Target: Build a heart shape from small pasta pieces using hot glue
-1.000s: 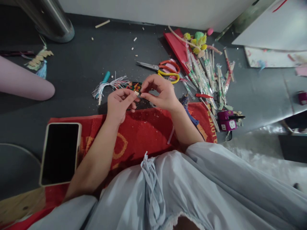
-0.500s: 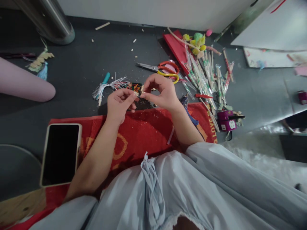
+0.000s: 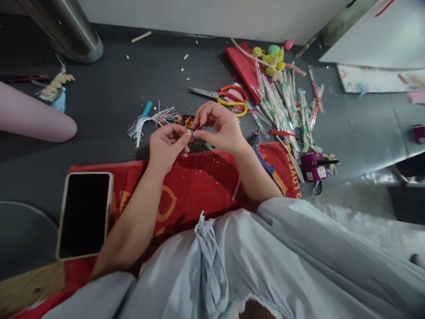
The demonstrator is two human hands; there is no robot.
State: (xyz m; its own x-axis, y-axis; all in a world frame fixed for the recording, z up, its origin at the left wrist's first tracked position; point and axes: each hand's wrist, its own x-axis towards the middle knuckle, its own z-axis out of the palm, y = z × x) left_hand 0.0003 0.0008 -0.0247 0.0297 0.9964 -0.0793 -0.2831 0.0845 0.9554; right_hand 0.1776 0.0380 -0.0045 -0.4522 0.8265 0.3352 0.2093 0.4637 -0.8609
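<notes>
Here left hand meets right hand over littered dark floor.

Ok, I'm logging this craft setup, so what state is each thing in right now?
phone: screen dark, face up on red cloth.
scissors: blades shut, flat on the floor.
tassel: strands splayed, lying on the floor.
left hand: pinching small piece.
right hand: pinching the same small piece.
</notes>
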